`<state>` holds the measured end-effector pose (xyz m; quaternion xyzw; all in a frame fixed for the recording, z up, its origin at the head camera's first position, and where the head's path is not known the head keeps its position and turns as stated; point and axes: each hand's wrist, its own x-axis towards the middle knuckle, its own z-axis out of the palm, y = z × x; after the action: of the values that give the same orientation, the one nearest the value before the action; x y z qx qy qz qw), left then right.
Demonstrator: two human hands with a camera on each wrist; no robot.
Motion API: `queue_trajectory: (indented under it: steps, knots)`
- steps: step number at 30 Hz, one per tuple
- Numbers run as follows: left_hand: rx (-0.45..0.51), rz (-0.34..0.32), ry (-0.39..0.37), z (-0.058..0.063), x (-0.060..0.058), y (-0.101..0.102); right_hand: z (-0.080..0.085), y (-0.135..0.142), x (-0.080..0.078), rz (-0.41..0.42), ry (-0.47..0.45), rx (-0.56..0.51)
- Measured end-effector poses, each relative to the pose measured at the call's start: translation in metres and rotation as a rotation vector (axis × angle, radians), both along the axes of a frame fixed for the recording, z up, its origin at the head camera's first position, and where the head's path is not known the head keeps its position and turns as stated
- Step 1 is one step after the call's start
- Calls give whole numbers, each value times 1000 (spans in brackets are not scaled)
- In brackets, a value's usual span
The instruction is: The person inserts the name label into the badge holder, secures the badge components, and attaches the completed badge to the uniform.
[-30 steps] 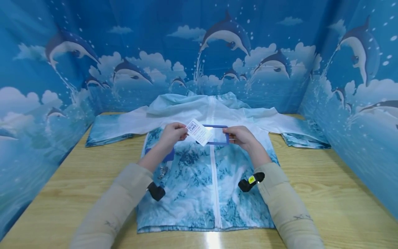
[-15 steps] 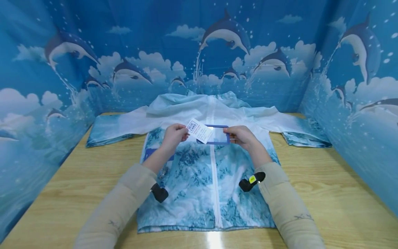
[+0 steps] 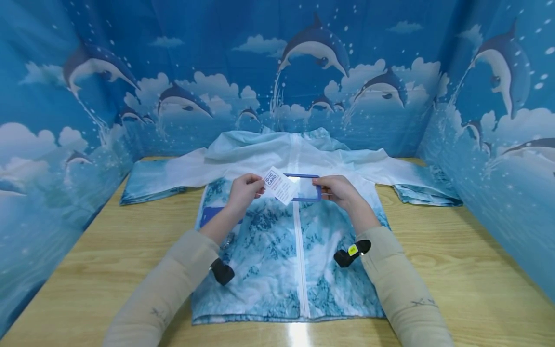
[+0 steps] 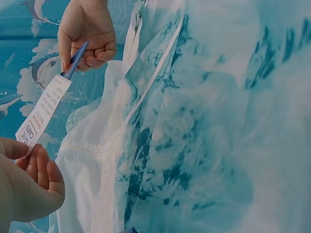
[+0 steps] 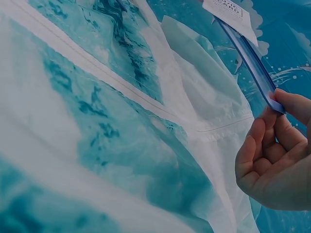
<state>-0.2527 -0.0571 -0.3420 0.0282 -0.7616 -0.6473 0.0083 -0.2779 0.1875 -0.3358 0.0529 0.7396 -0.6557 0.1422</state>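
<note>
Between thumb and fingers my left hand (image 3: pixel 244 193) pinches a corner of a white card (image 3: pixel 280 186) printed "ID/IC CARD". My right hand (image 3: pixel 337 189) grips the right end of a blue-framed clear card holder (image 3: pixel 309 188). The card is tilted and overlaps the holder's left end in the head view. In the left wrist view the card (image 4: pixel 44 110) reaches up to the holder's blue edge (image 4: pixel 77 59). The right wrist view shows the thumb and fingers pinching one end of the holder (image 5: pixel 257 73). Both hands are above a jacket.
A blue-and-white jacket (image 3: pixel 260 270) with a central zipper lies spread on the wooden table (image 3: pixel 451 260), sleeves out to both sides. On its left front lies a blue item (image 3: pixel 211 214) with a metal clip (image 3: pixel 227 239), partly behind my left arm. Dolphin-print curtains (image 3: pixel 277 58) enclose the table.
My left hand has shifted slightly right with the card, which has tilted a little differently over the holder. My right hand and the holder have hardly moved.
</note>
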Motion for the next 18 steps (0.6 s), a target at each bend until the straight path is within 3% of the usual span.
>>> queue_trajectory:
  steps: [7,18]
  knots:
    - [-16,-6,7,0,3,-2,1,1,1,0,-7,-6]
    - [35,0,-39,4,3,-3,0,0,0,2,-7,3]
